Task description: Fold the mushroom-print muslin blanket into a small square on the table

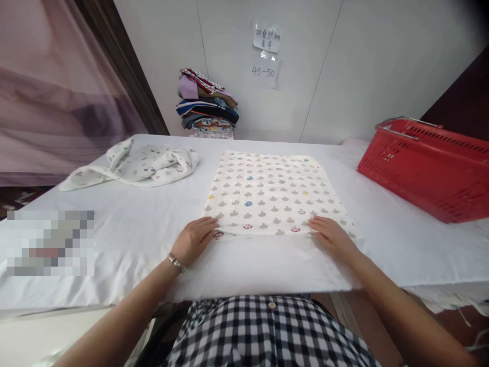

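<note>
A white cloth [267, 196] printed with grey mushroom-like shapes and a few coloured ones lies spread in a rough square in front of me. My left hand [196, 237] rests on its near left corner, fingers stretched out over the fabric and a bracelet on the wrist. On the near right part of the cloth lies my right hand [331, 237], its fingers extended and slightly apart. Between the hands, the near edge looks a little rumpled. Neither hand visibly grips the fabric.
A crumpled white patterned cloth [153, 165] lies at the left on the white-covered table [263, 265]. At the right stands a red plastic basket [428, 168]. Folded fabrics [208, 104] are stacked behind the far edge. A blurred-out patch [49, 243] covers something at the left.
</note>
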Tool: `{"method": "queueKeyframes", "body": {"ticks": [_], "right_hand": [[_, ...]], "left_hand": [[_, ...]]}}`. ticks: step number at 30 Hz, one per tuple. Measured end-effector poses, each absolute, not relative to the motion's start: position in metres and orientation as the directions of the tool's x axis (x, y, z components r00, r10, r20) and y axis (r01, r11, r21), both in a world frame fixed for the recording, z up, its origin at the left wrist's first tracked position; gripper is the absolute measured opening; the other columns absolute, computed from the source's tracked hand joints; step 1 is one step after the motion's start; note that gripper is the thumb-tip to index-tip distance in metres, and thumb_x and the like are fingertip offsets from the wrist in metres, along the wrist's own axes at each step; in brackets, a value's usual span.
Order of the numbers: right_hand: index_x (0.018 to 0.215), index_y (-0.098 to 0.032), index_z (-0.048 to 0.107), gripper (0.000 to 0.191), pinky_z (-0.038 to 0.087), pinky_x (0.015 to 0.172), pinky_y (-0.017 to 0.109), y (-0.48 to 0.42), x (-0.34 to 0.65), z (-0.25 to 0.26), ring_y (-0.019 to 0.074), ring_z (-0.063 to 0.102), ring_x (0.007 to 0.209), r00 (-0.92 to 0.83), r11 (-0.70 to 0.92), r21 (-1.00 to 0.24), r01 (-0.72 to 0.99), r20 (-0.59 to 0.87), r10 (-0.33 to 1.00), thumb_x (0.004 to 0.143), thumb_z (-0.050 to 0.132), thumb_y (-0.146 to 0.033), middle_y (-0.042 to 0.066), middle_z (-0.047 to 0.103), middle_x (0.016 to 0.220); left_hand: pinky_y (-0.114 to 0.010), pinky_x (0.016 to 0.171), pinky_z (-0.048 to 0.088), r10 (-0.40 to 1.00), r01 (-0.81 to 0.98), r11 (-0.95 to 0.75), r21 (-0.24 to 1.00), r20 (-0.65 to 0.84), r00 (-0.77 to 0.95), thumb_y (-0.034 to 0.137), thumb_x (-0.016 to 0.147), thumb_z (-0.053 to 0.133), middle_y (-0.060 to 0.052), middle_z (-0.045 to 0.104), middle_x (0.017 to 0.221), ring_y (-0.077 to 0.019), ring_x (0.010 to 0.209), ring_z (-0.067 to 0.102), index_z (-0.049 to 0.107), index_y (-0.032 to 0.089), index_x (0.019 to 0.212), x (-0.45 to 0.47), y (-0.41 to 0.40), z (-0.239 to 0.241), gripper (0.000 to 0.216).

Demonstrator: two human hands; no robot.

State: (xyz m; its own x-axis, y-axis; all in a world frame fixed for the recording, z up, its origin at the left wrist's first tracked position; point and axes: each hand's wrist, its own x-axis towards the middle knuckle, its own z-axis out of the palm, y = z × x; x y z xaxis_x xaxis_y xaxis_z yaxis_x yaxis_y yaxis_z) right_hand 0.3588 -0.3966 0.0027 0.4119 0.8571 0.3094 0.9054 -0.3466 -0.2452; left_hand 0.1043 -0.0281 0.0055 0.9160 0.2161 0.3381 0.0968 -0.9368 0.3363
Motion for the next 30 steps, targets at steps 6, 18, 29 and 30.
{"method": "queueKeyframes", "body": {"ticks": [6, 18, 29, 30], "right_hand": [[0.108, -0.025, 0.065, 0.034, 0.047, 0.093, 0.042, -0.39, 0.365, 0.005, 0.0219, 0.057, 0.107, 0.481, -0.427, -0.224, 0.876, 0.36, 0.799, 0.09, 0.036, -0.027, 0.004, 0.064, 0.112], [0.095, -0.021, 0.061, 0.02, 0.044, 0.086, 0.043, -0.378, 0.329, 0.007, 0.0232, 0.054, 0.1, 0.343, -0.315, -0.141, 0.939, 0.464, 0.817, 0.087, 0.043, -0.017, 0.008, 0.062, 0.106], [0.095, -0.022, 0.062, 0.024, 0.049, 0.075, 0.035, -0.361, 0.289, 0.009, 0.0199, 0.057, 0.089, 0.318, -0.22, -0.273, 0.936, 0.395, 0.862, 0.089, 0.04, -0.016, 0.006, 0.064, 0.095], [0.1, -0.022, 0.062, 0.026, 0.049, 0.079, 0.036, -0.358, 0.29, 0.007, 0.0207, 0.057, 0.093, 0.323, -0.232, -0.251, 0.94, 0.428, 0.844, 0.089, 0.039, -0.015, 0.007, 0.063, 0.1]], "left_hand": [[-0.038, 0.091, 0.048, 0.282, 0.176, -0.928, 0.328, 0.314, 0.906, 0.041, 0.089, 0.032, -0.004, 0.067, 0.104, -0.0214, 0.098, 0.061, 0.065, 0.024, 0.1, 0.106, -0.033, 0.009, 0.039], [-0.043, 0.095, 0.041, -0.02, -0.073, -0.986, 0.147, 0.336, 0.942, 0.016, 0.084, 0.04, -0.008, 0.062, 0.113, -0.0223, 0.104, 0.056, 0.059, 0.022, 0.111, 0.144, -0.081, 0.015, 0.033], [-0.035, 0.079, 0.046, 0.018, -0.047, -0.983, 0.179, 0.344, 0.939, 0.022, 0.089, 0.04, -0.006, 0.065, 0.097, -0.0204, 0.09, 0.058, 0.062, 0.019, 0.1, 0.194, -0.097, 0.023, 0.025], [-0.035, 0.077, 0.046, 0.032, -0.038, -0.982, 0.184, 0.363, 0.931, 0.022, 0.089, 0.04, -0.006, 0.066, 0.096, -0.0201, 0.089, 0.058, 0.062, 0.019, 0.099, 0.195, -0.097, 0.022, 0.024]]}}
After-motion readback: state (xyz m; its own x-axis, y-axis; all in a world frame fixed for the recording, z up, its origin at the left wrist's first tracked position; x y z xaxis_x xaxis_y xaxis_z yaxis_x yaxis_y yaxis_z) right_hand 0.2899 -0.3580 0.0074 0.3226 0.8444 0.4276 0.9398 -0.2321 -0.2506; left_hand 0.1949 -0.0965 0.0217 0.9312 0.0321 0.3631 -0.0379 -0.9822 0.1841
